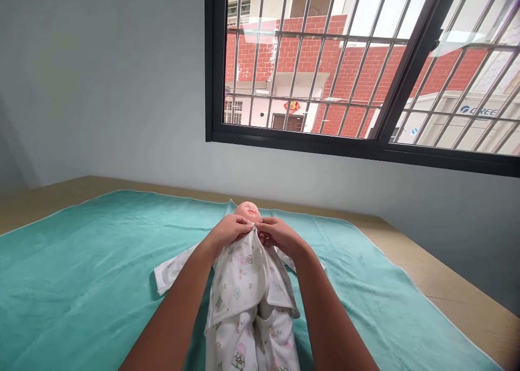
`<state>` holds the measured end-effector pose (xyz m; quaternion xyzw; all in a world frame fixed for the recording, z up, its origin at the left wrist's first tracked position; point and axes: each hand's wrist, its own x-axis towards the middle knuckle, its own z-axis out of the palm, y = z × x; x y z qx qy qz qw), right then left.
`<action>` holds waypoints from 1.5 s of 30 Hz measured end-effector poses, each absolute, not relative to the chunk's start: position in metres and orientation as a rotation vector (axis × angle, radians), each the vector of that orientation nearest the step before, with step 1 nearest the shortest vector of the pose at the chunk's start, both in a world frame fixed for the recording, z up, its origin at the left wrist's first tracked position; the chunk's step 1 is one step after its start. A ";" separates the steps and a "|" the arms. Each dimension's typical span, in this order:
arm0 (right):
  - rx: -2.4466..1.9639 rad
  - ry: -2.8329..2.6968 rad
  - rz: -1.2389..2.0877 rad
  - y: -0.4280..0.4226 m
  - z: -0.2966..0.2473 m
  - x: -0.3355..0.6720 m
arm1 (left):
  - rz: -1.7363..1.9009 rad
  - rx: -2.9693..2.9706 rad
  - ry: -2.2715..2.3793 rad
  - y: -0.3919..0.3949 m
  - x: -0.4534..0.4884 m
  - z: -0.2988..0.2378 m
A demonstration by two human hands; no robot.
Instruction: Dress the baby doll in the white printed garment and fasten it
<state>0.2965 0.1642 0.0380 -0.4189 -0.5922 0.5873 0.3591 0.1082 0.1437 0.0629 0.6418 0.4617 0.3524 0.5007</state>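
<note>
A baby doll (248, 211) lies on its back on a teal towel (81, 273), head toward the wall. It wears a white printed garment (239, 300) whose front flaps hang partly loose. My left hand (229, 231) pinches the garment's collar just below the doll's chin. My right hand (278, 234) grips the other side of the collar, the fingertips of both hands nearly touching. One empty sleeve (173, 271) spreads out to the left on the towel.
The towel covers a wooden platform (442, 284) that runs along a pale grey wall (101, 89). A black-framed window with metal bars (357, 67) sits above, showing a red brick building outside.
</note>
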 end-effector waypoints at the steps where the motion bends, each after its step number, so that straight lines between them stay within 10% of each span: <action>1: -1.061 -1.537 1.520 0.164 0.038 0.297 | 0.853 1.551 1.114 0.143 0.108 0.063; 45: -1.362 -1.671 1.312 0.160 0.051 0.286 | 0.938 1.431 1.098 0.151 0.104 0.056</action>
